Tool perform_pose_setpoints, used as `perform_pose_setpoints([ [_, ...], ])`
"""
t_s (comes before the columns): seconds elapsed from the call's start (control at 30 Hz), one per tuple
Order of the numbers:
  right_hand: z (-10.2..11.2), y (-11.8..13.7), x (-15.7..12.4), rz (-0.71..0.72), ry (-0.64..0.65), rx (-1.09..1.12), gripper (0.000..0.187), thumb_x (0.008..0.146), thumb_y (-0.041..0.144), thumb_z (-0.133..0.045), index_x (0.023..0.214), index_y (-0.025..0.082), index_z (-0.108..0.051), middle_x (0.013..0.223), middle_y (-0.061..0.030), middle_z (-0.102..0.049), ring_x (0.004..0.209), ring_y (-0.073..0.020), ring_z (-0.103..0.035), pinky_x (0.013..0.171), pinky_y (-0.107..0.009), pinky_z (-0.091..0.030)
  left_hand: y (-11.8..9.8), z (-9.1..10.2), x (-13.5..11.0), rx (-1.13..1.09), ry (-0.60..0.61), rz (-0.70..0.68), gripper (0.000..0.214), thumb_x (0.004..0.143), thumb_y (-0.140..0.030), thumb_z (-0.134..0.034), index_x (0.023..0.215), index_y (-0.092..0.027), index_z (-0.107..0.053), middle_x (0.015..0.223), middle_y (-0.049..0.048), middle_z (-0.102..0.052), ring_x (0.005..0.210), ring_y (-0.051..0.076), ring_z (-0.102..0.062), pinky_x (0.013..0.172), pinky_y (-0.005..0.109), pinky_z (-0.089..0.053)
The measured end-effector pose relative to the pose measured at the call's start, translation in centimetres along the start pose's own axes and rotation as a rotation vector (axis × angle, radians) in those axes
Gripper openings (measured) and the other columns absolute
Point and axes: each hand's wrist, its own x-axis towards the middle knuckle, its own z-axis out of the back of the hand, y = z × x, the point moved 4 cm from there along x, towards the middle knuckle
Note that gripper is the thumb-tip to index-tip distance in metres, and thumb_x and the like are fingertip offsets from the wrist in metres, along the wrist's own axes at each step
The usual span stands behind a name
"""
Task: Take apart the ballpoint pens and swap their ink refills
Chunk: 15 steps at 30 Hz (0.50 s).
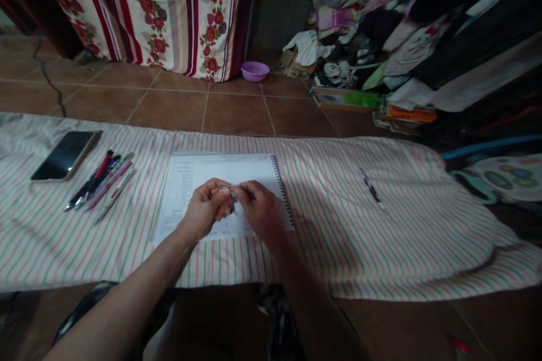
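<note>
Over a spiral notebook (228,166), my left hand (205,203) and my right hand (261,207) come together, fingertips almost meeting. Both are closed in a pinch on a thin, pale rod (229,186), perhaps part of a pen; most of it is hidden by the fingers. A small dark piece shows below the fingertips, too blurred to name. The notebook lies open to a white page, with its coil on the right side and printed text along the left. To the right, apart from my hands, a black-and-white pen (371,189) lies on the striped cloth (330,237).
Several pens (104,177) lie in a bunch at the left, beside a dark-screened phone (65,155). Beyond the cloth's far edge are a tiled floor (169,98), a purple basin (255,71) and a floral curtain (178,17). Clothes (381,28) are piled at the back right.
</note>
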Motion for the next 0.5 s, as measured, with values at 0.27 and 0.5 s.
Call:
perform_pose_setpoints([
  [0.27, 0.7, 1.4, -0.3, 0.098, -0.059, -0.044, 0.02, 0.086, 0.023, -0.045, 0.069, 0.018, -0.055, 0.065, -0.0021, -0.056, 0.064, -0.0136, -0.052, 0.062, -0.025, -0.039, -0.6, -0.4, -0.3, -0.047, 0.037, 0.05, 0.023, 0.067, -0.03, -0.07, 0.071, -0.013, -0.057, 0.051, -0.0019, -0.059, 0.031, 0.005, -0.044, 0.027, 0.015, -0.025],
  [0.5, 0.5, 1.5, -0.1, 0.097, -0.026, -0.016, 0.021, 0.087, 0.024, -0.044, 0.068, 0.02, -0.051, 0.066, -0.0009, -0.054, 0.065, -0.0128, -0.05, 0.064, -0.025, -0.039, -0.7, -0.2, -0.4, -0.113, 0.027, 0.143, 0.022, 0.065, -0.028, -0.072, 0.067, -0.013, -0.055, 0.047, -0.0033, -0.056, 0.029, 0.004, -0.042, 0.026, 0.013, -0.024],
])
